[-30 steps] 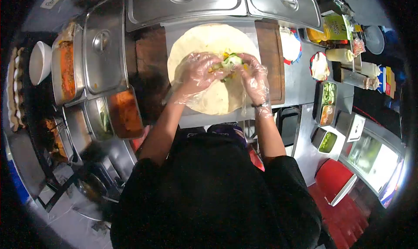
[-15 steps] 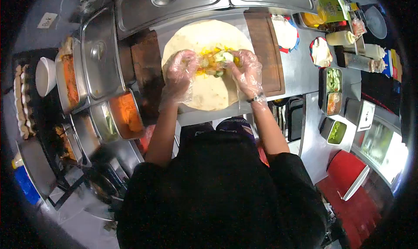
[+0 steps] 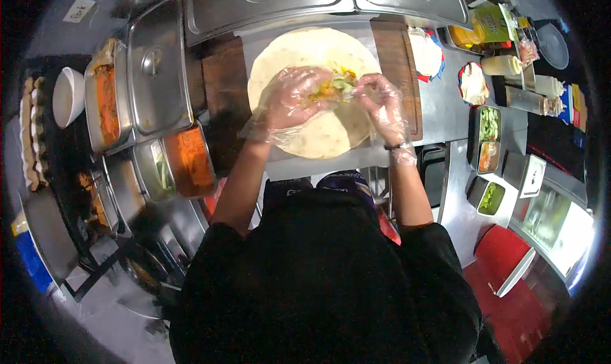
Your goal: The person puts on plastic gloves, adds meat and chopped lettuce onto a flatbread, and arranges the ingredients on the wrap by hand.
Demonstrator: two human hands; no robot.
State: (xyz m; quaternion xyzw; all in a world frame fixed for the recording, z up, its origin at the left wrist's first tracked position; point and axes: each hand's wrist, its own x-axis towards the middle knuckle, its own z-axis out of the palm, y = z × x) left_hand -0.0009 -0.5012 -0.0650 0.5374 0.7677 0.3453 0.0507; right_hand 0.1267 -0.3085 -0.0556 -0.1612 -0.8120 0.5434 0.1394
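A large round flatbread lies on a paper sheet over a brown wooden board. Across its middle runs a heap of filling with yellow, green and pale pieces. My left hand, in a clear plastic glove, is laid over the left part of the heap with its fingers stretched to the right. At the heap's right end is my gloved right hand, fingers bent and drawn together; whatever they grip is hidden.
Lidded steel pans line the back of the board. Open pans of orange shreds stand to the left. On the right are squeeze bottles, a tray with sliced cucumber and a small pan of chopped greens.
My left hand has turned and slid right across the filling, its fingers now extended. My right hand has shifted slightly right. The whole view has moved a little.
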